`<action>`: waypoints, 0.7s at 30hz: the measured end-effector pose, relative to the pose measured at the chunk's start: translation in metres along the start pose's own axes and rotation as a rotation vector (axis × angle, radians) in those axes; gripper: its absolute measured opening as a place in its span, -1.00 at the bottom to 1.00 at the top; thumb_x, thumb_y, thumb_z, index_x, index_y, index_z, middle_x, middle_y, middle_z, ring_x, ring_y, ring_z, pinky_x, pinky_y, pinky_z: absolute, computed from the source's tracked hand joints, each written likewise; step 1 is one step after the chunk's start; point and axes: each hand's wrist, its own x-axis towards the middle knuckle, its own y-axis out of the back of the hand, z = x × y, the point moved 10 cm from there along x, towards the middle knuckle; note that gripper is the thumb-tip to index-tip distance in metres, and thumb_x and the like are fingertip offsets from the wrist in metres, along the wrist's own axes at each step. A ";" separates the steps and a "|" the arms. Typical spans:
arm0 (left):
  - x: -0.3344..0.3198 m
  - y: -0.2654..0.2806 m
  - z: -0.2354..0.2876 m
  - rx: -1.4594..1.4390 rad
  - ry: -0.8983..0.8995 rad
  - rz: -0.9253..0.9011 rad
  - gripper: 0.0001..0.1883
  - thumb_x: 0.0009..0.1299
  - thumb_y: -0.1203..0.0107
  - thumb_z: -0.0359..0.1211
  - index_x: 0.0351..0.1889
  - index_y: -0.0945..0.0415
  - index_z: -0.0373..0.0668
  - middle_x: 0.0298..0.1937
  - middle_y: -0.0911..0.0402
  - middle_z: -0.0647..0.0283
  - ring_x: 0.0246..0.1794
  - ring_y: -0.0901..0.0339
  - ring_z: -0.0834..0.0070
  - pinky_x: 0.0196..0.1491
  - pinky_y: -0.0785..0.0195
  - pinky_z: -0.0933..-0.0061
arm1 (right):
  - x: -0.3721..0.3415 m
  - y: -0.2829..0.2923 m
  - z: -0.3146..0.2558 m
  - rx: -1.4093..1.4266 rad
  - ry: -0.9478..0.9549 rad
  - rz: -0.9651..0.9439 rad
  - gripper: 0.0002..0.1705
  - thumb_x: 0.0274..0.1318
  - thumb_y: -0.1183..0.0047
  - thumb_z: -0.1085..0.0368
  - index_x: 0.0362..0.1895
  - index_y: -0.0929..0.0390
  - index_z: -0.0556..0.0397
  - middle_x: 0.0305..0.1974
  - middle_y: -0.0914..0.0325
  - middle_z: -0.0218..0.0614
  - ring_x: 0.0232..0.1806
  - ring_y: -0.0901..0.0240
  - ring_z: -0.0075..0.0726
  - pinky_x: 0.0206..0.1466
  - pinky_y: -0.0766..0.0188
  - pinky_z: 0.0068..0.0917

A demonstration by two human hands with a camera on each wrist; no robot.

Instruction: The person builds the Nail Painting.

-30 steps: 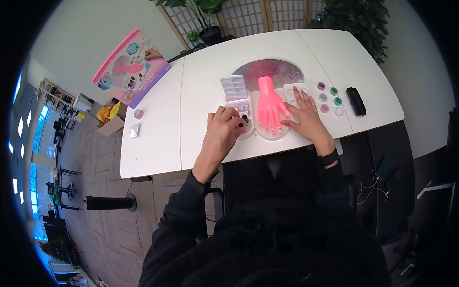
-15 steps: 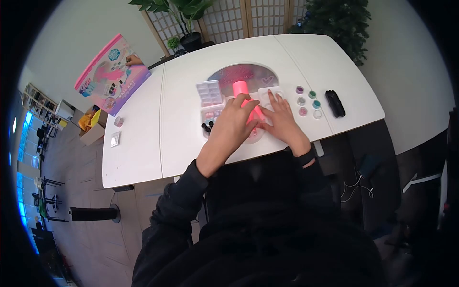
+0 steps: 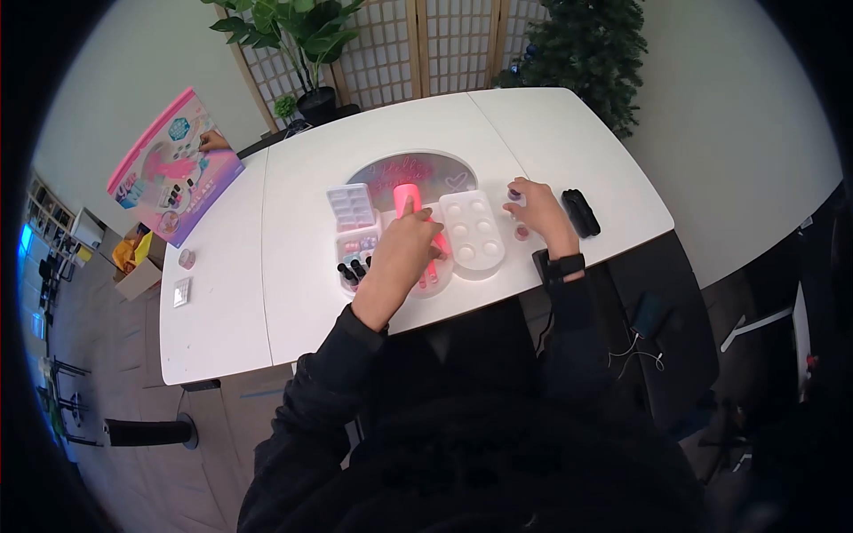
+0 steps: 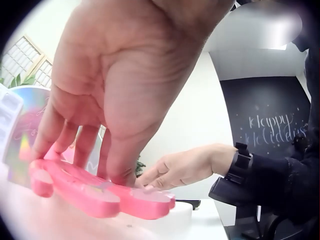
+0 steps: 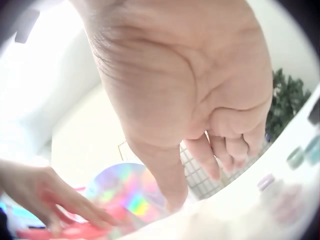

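My left hand [image 3: 400, 258] rests on a pink model hand [image 4: 92, 197], its straight fingers and thumb spread over it. In the left wrist view those fingertips reach down onto the pink surface. My right hand [image 3: 538, 213] hovers over small glitter jars at the right, fingers loosely bent and holding nothing. A purple jar [image 3: 514, 194] and a pink jar [image 3: 522, 233] show beside it; others are hidden beneath it. Between the hands lies a white tray [image 3: 471, 266] with round wells. Left of the model hand, black-capped polish bottles [image 3: 351, 271] stand in a compartment.
A clear divided lid [image 3: 352, 207] stands raised behind the bottles. An iridescent backboard [image 3: 444, 173] lies beyond the model hand. At the right is a black pouch [image 3: 580, 213]; at the left, a colourful box [image 3: 178, 169], a small jar [image 3: 187, 258] and a packet [image 3: 182, 292].
My left hand has gone from the polish bottles onto the pink model hand. The right hand has left the white tray and moved right over the jars. The head view has shifted.
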 end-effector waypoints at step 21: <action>0.000 -0.003 -0.009 0.018 -0.102 0.087 -0.69 0.09 -0.41 -0.42 -0.17 -0.71 -0.25 -0.09 -0.68 0.05 -0.10 -0.66 0.04 -0.05 -0.56 0.13 | 0.010 0.009 -0.061 -0.301 0.369 0.388 -0.78 -0.01 -0.20 0.52 -0.21 -0.76 0.17 -0.24 -0.69 0.04 -0.24 -0.70 0.05 -0.12 -0.62 -0.26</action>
